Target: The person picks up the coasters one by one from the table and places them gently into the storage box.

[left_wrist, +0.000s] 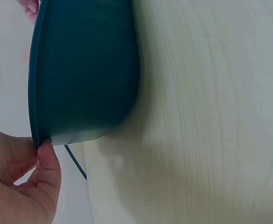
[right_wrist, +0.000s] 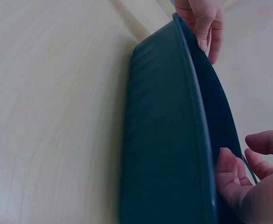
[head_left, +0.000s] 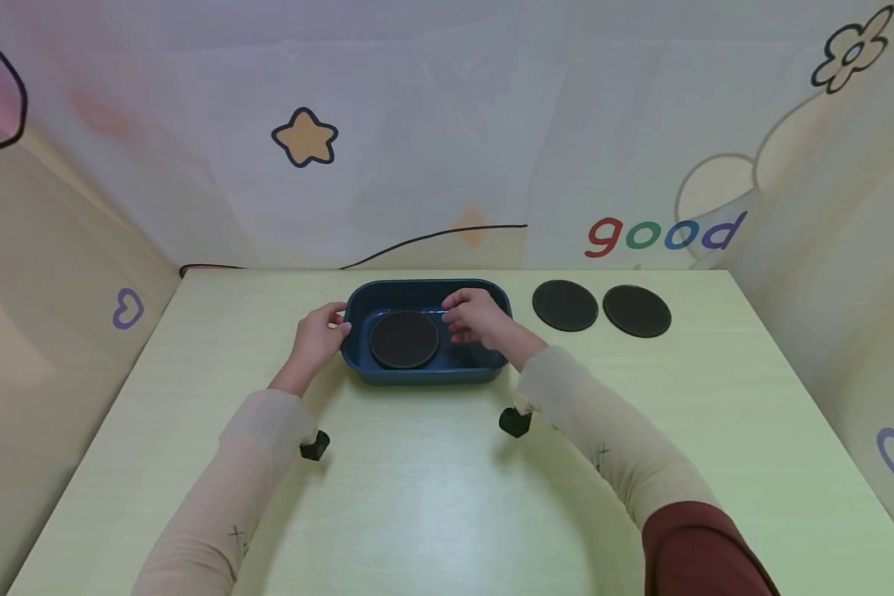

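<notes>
A dark blue rectangular tray with rounded corners stands at the back middle of the table. Inside it, toward its left half, lies a black round disc. My left hand pinches the tray's left rim between thumb and fingers, which the left wrist view shows up close at the tray wall. Over the right half of the tray hangs my right hand, fingers loosely bent and apart. Nothing shows between those fingers in the right wrist view, where the hand reaches past the near rim.
Two more black discs, one close to the tray's right end and another farther right, lie flat on the pale wood table. A printed curtain stands behind and along both sides.
</notes>
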Demonstrator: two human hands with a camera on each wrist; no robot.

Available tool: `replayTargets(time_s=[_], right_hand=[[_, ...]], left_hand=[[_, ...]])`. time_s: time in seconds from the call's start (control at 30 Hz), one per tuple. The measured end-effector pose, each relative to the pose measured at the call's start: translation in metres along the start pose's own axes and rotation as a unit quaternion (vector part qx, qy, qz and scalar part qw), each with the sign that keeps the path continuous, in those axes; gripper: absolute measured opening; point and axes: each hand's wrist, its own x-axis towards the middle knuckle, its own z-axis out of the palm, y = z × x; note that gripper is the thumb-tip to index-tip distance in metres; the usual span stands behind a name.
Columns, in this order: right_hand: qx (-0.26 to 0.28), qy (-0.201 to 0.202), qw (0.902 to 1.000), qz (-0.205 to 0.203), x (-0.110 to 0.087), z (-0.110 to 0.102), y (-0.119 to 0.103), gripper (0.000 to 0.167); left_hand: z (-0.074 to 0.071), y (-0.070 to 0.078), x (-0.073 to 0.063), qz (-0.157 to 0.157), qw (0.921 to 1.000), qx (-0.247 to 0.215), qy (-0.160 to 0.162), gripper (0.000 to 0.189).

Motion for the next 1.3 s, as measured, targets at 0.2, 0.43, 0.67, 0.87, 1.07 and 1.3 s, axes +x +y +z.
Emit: replayTargets(time_s=[0.2,0.43,0.67,0.87,1.07,1.3], right_hand=[[-0.016,-0.032,0.9992,-0.020,-0.011,-0.011,-0.008,0.026],[-0.028,-0.055,0.9973,-0.039,-0.019,-0.029,-0.016,0.025],[-0.066,-0.057,0.9950,-0.048,-0.027,-0.053,-0.025,0.028],[-0.091,-0.029,0.9944,-0.047,-0.027,-0.079,-0.028,0.027],[-0.119,-0.006,0.9912,-0.058,-0.022,-0.104,-0.026,0.025],[-0.139,0.028,0.9884,-0.053,-0.017,-0.130,-0.014,0.026]], left_hand=[[0.000,0.001,0.000,-0.016,0.9998,-0.003,-0.007,0.038],[-0.004,0.013,-0.009,-0.026,0.9993,0.018,-0.018,0.039],[-0.003,0.011,-0.007,-0.023,0.9994,0.024,-0.012,0.039],[-0.002,0.010,-0.007,-0.017,0.9994,0.030,-0.009,0.038],[-0.003,0.009,-0.006,-0.011,0.9993,0.035,-0.005,0.038],[-0.002,0.008,-0.005,-0.011,0.9994,0.033,-0.008,0.038]])
